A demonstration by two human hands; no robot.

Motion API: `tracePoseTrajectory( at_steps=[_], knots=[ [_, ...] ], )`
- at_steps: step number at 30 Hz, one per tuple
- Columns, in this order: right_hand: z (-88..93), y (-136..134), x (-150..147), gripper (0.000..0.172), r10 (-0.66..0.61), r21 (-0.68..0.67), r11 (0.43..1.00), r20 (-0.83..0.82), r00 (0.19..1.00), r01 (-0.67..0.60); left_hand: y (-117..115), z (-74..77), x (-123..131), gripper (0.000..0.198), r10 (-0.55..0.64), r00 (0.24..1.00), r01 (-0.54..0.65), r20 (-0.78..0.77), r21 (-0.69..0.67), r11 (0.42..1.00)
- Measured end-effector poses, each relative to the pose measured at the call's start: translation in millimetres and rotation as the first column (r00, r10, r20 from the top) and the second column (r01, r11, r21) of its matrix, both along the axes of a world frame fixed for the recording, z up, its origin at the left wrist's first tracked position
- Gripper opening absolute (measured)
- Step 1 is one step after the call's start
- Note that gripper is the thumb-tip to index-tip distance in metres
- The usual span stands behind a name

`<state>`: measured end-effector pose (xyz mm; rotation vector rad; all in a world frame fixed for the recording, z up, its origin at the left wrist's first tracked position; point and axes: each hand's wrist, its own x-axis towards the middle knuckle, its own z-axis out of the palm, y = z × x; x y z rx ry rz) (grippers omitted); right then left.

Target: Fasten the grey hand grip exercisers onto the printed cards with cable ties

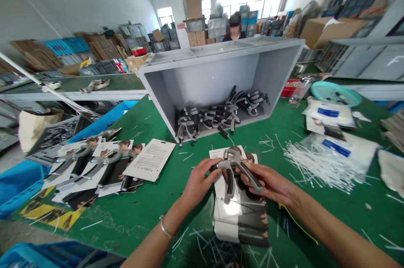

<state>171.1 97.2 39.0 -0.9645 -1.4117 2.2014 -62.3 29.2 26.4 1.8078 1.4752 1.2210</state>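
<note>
Over a stack of printed cards, both my hands hold one grey and black hand grip strengthener. My left hand pinches its upper left side between thumb and fingers. Around its right handle, the fingers of my right hand are closed. The strengthener's two handles spread downward, and its metal part shows at the top. To the left lie several cards with grip strengtheners on them, beside a white card with printed text facing up.
A grey crate lies on its side at the back, holding several loose grip strengtheners. White plastic ties are piled at the right, near plastic packs and a turquoise tray. Someone is behind the crate.
</note>
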Motion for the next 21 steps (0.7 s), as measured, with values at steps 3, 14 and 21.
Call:
tracePoseTrajectory(
  at_steps=[3,14,21],
  knots=[
    [4.6,4,18,0.039,-0.148,0.514,0.855,0.359,0.921,-0.063,-17,-13.0,3,0.029,0.003,0.993,-0.004,-0.114,-0.013,1.000],
    [4.8,-34,5,0.006,-0.129,0.886,0.368,0.349,0.928,-0.281,21,5.4,11,0.025,0.048,0.994,-0.051,-0.094,-0.023,0.998],
    [-11.2,-23,-9,0.006,-0.240,0.902,0.411,0.244,0.939,-0.130,18,-3.4,42,0.009,0.021,1.000,-0.021,-0.002,0.020,1.000]
  ],
)
